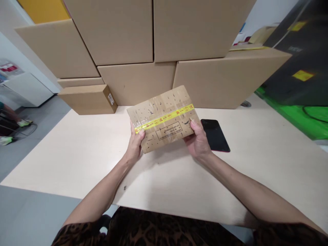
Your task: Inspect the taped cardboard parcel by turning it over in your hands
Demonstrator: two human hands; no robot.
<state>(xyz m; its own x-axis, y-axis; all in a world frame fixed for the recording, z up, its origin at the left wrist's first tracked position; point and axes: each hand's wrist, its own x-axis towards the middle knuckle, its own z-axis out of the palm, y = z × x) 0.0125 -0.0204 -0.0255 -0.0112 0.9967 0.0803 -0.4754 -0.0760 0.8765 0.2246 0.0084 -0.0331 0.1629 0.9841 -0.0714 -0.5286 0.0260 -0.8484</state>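
Note:
Between my two hands is a flat brown cardboard box point(164, 131), held tilted above the table point(77, 153). Yellow tape point(166, 118) with red print and smiley faces runs across its face, and dark marks and a printed frame of text show on it. My left hand point(135, 141) grips the left edge, thumb on the face near the tape's end. At the right edge my right hand point(198, 140) is closed on the box, thumb on top and fingers underneath. A black tablet-like slab point(215, 135) lies on the table just right of my right hand.
Large cardboard boxes point(138, 82) are stacked along the table's back edge. A smaller long carton point(88, 100) with a white label stands at the back left. To the right are a dark panel point(289, 71) and a green surface point(292, 112). Another person's leg point(11, 114) shows at far left.

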